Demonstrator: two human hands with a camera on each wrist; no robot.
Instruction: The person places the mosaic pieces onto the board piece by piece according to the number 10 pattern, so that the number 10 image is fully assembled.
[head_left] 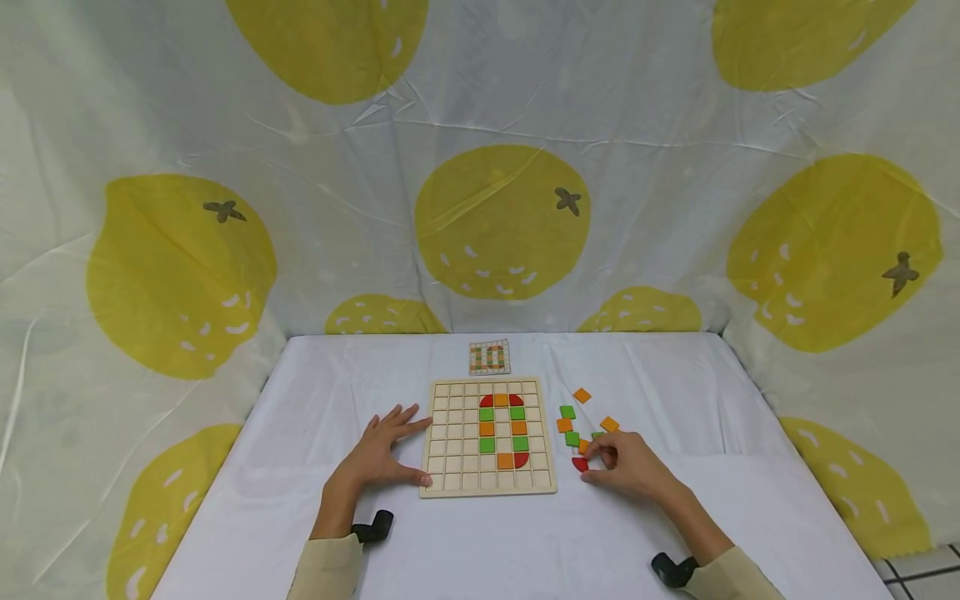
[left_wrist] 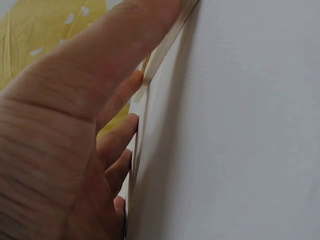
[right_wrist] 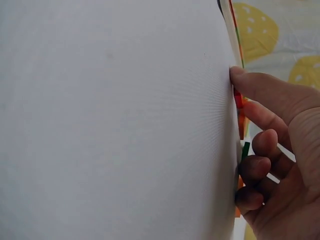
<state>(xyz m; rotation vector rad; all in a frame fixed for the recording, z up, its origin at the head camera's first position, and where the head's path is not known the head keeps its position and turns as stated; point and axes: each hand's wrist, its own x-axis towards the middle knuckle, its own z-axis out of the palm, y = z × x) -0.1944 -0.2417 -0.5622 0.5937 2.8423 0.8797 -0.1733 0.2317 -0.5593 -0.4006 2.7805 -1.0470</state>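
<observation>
The wooden grid board (head_left: 455, 481) lies on the white table. A ring of red, green and orange pieces sits in its squares, with a rounded red piece (head_left: 521, 460) at the lower right of the ring. My left hand (head_left: 380, 454) has its fingers spread, thumb and index fingertips at the board's left edge. To the right of the board, my right hand (head_left: 633, 467) pinches a red rounded piece (head_left: 580, 463) between thumb and index finger, close over the cloth. The right wrist view shows this red piece (right_wrist: 238, 99) between the two fingertips, the other fingers curled.
Loose orange and green squares lie around the right hand, among them an orange square (head_left: 582, 396) and a green square (head_left: 567, 412). A small pattern card (head_left: 490, 357) lies behind the board. A lemon-print cloth (head_left: 502, 225) hangs at the table's back and sides.
</observation>
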